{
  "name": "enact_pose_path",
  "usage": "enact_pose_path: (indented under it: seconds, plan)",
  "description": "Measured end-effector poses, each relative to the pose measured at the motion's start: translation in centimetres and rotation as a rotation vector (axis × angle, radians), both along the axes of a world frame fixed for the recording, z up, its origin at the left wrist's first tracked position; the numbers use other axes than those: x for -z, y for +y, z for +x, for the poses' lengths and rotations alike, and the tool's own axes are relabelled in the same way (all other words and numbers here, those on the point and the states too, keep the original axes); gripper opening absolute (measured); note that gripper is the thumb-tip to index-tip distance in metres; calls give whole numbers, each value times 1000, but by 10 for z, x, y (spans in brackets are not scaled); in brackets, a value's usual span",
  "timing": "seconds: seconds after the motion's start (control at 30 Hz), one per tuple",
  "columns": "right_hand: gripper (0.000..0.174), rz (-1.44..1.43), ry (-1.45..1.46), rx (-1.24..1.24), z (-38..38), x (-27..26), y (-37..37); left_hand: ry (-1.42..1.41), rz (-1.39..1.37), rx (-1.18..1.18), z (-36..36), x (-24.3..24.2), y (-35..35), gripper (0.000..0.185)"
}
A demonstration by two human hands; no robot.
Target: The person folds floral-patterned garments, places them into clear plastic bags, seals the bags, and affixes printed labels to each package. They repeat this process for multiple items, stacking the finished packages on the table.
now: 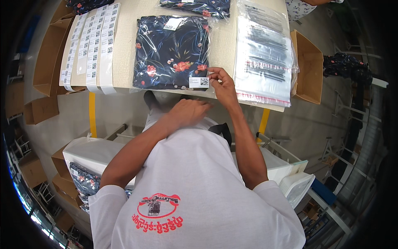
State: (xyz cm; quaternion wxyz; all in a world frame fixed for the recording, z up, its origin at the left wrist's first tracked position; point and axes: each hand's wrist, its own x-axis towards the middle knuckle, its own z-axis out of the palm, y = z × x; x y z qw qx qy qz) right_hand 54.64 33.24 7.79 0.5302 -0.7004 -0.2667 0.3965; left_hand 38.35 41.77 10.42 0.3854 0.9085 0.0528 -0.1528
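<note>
A folded dark floral garment in a clear plastic bag (pixel 171 53) lies at the front edge of the table. My right hand (pixel 221 85) is at its lower right corner, thumb and fingertips by a white printed label (pixel 199 82); whether they pinch the label or bag cannot be told. Blurred, my left hand (pixel 191 112) hovers in front of the table edge near my waist, its fingers pointing right; its grip is unclear. To the right lies a stack of clear plastic bags (pixel 264 62). Strips of printed labels (pixel 107 46) hang over the table's edge on the left.
More bagged floral garments (pixel 199 9) lie at the table's far side. Open cardboard boxes stand left (pixel 51 59) and right (pixel 307 67) of the table. Behind me are a white-covered surface (pixel 90 152), a white plastic basket (pixel 297 186) and further bagged garments (pixel 84 180).
</note>
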Motion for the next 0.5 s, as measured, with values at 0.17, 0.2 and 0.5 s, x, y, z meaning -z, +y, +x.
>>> enact_pose_path:
  seconds: [0.17, 0.2, 0.5]
  plan:
    - [35, 32, -11, -2, -1, 11, 4, 64, -93, -94, -5, -1, 7, 31]
    - [35, 34, 1, 3, -1, 13, 4, 57, -74, -125, -6, -6, 9, 28]
    - [39, -23, -82, -23, 0, 14, 2, -237, 271, -304, -24, -30, 28, 11]
